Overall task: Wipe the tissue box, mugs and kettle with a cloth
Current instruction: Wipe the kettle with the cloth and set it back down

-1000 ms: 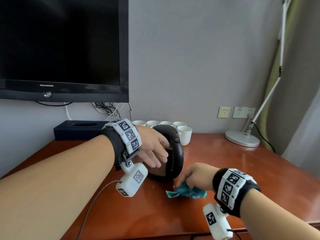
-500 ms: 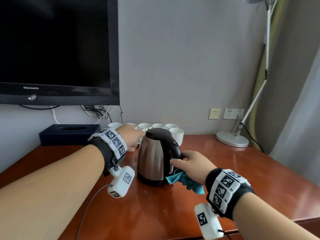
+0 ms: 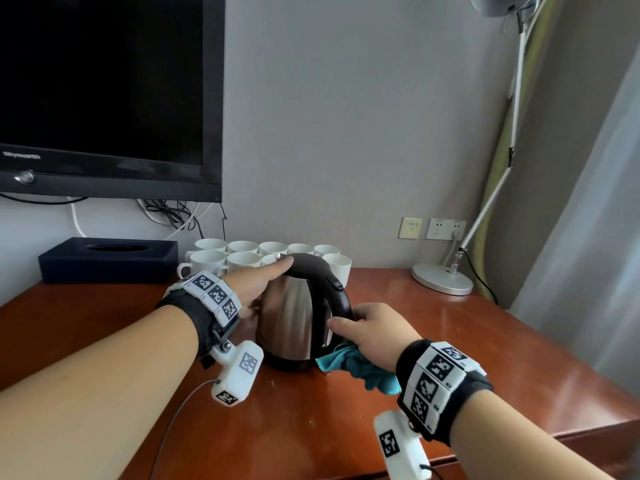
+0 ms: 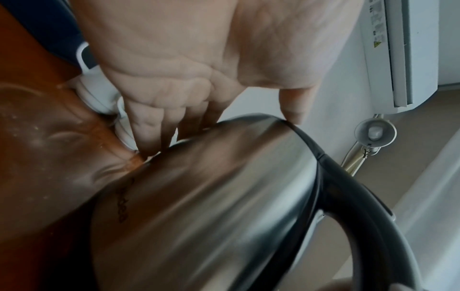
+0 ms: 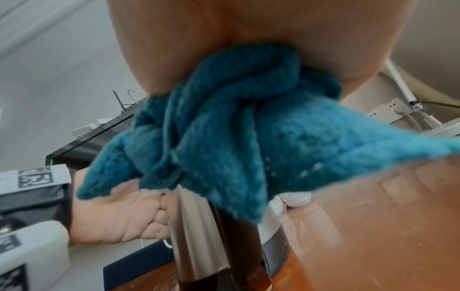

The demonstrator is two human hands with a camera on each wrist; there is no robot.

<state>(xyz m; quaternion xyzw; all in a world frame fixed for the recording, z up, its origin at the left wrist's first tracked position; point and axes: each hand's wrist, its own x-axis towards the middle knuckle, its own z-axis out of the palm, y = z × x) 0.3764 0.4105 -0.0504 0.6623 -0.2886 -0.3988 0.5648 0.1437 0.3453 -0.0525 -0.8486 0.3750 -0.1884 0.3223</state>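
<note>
Glossy red-brown tabletop against a grey wall, dark television upper left, lamp base at right. Steel kettle upright at frame centre, mugs and tissue box behind. Left hand flat on its side, fingers straight; right hand clutching bunched teal cloth at the handle.

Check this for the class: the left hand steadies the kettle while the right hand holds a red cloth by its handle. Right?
Not quite: the cloth is blue, not red, as the right wrist view shows. The left hand does steady the kettle, and the right hand holds the cloth by its handle.
</note>
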